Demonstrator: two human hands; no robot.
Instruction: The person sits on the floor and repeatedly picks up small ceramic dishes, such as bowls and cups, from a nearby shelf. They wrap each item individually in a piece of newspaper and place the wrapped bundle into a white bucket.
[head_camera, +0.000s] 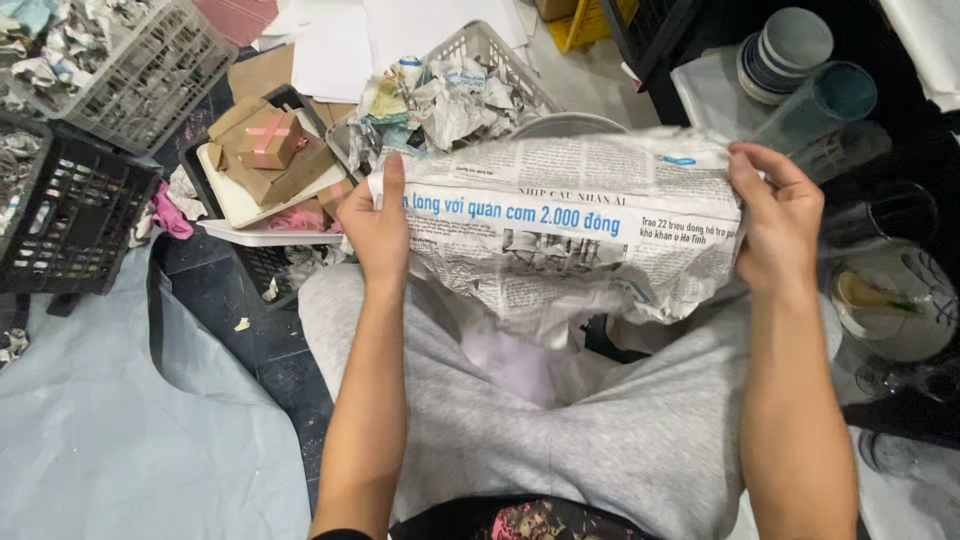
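Note:
A crumpled sheet of newspaper is stretched between both hands above my lap in grey trousers. My left hand grips its left edge, thumb on top. My right hand pinches the right edge. The sheet wraps over something rounded; a pale rim shows just above its top edge, and what it is cannot be told.
A white basket of crumpled newspaper stands behind the sheet. Cardboard boxes lie on a tray at left, beside a black crate and a grey crate. Stacked plates and glassware sit at right. Pale sheeting covers the floor.

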